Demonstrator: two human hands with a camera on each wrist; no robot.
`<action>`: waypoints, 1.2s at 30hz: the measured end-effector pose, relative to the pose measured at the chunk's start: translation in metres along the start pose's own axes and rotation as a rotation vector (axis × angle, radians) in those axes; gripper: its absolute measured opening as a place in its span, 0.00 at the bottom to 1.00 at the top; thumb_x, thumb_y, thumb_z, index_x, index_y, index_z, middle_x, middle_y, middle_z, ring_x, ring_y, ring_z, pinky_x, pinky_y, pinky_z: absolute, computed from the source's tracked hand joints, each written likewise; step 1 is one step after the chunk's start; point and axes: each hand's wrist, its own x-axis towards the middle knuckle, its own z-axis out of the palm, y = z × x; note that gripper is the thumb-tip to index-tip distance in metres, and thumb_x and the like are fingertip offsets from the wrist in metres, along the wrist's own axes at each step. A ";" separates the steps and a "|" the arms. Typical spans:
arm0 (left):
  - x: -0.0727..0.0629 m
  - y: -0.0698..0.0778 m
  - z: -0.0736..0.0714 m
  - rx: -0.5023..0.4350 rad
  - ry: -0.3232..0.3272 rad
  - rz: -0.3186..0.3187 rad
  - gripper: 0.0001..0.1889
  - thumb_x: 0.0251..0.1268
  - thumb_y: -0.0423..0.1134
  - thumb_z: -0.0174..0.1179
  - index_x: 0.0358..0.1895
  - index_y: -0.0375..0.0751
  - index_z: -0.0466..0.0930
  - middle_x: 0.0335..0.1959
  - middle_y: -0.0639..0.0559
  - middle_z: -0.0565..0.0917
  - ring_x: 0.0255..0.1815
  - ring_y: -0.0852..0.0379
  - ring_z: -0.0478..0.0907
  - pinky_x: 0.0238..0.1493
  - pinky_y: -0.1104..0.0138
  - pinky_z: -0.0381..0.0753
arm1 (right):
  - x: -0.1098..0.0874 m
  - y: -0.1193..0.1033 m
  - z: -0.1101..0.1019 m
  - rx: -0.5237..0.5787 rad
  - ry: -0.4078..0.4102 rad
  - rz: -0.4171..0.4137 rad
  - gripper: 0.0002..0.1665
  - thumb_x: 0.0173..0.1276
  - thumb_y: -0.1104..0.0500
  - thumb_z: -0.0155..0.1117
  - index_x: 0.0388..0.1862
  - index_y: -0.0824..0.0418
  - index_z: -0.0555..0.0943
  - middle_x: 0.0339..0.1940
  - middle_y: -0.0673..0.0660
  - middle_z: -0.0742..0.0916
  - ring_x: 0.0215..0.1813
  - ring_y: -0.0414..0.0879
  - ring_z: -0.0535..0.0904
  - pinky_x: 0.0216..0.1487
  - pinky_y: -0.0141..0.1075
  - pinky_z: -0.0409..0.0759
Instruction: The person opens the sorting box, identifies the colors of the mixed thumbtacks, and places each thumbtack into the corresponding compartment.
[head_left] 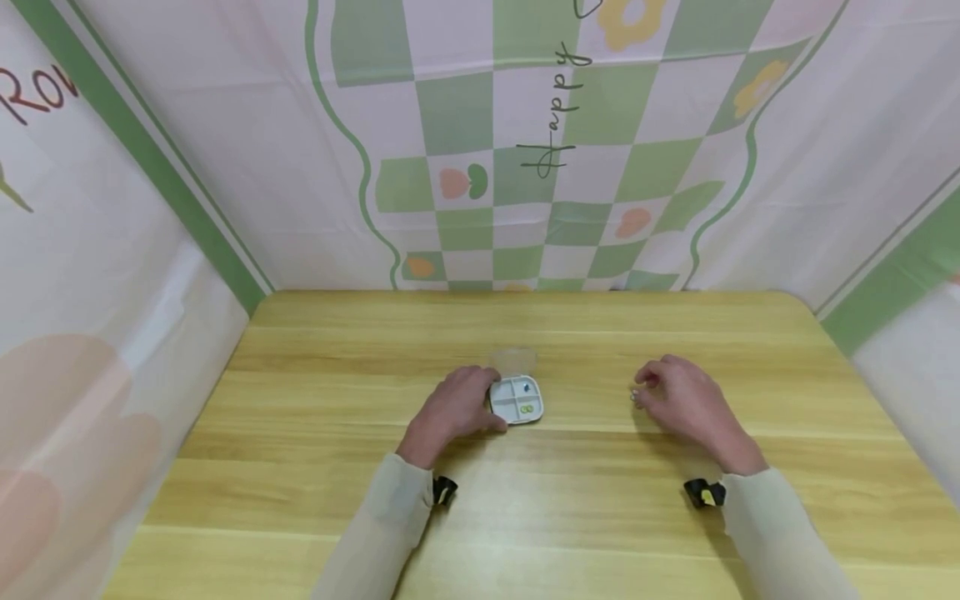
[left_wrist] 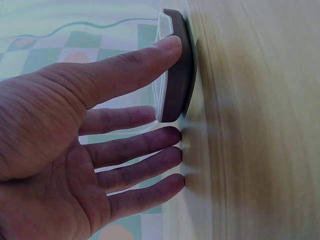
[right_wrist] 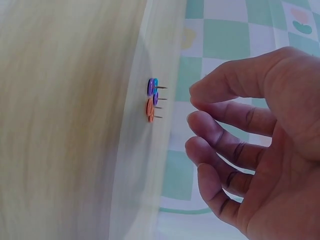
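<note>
A small white pill box (head_left: 504,408) with a clear lid (head_left: 514,360) folded back lies on the table. In its right-hand compartments are a blue piece (head_left: 527,387) and yellow-green pieces (head_left: 527,409). My left hand (head_left: 459,406) pinches the box between thumb and index finger; the other fingertips touch the table in the left wrist view. Several small purple, blue and orange studs (right_wrist: 151,100), like thumbtacks or stud earrings, lie with thin pins pointing up. My right hand (head_left: 686,404) hovers just above them, fingers loosely bent, with nothing visible between the fingertips.
The wooden table (head_left: 592,517) spans the foreground. Behind it hangs a green-and-white checked cloth (head_left: 525,108), with more cloth on both sides. A black wrist camera (head_left: 703,493) is strapped at the right sleeve, another black device (head_left: 444,490) at the left.
</note>
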 end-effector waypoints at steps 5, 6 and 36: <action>0.000 0.000 0.000 -0.006 -0.001 0.003 0.34 0.51 0.45 0.80 0.61 0.36 0.78 0.46 0.48 0.83 0.42 0.54 0.76 0.48 0.59 0.77 | -0.002 0.002 -0.001 -0.003 -0.025 0.003 0.10 0.63 0.61 0.71 0.41 0.65 0.86 0.36 0.56 0.84 0.40 0.54 0.79 0.44 0.55 0.79; 0.000 0.000 0.000 -0.005 0.000 0.004 0.35 0.51 0.45 0.80 0.61 0.36 0.78 0.46 0.48 0.83 0.42 0.54 0.76 0.48 0.59 0.77 | -0.002 0.002 -0.001 -0.004 -0.031 0.005 0.09 0.63 0.61 0.71 0.40 0.64 0.86 0.36 0.56 0.84 0.40 0.53 0.79 0.44 0.55 0.79; -0.001 -0.003 0.000 0.014 0.005 0.027 0.35 0.49 0.45 0.81 0.61 0.37 0.78 0.47 0.49 0.83 0.44 0.54 0.76 0.50 0.60 0.77 | -0.005 0.007 0.005 -0.072 -0.061 -0.038 0.03 0.61 0.61 0.73 0.32 0.60 0.89 0.30 0.50 0.83 0.34 0.47 0.77 0.38 0.49 0.78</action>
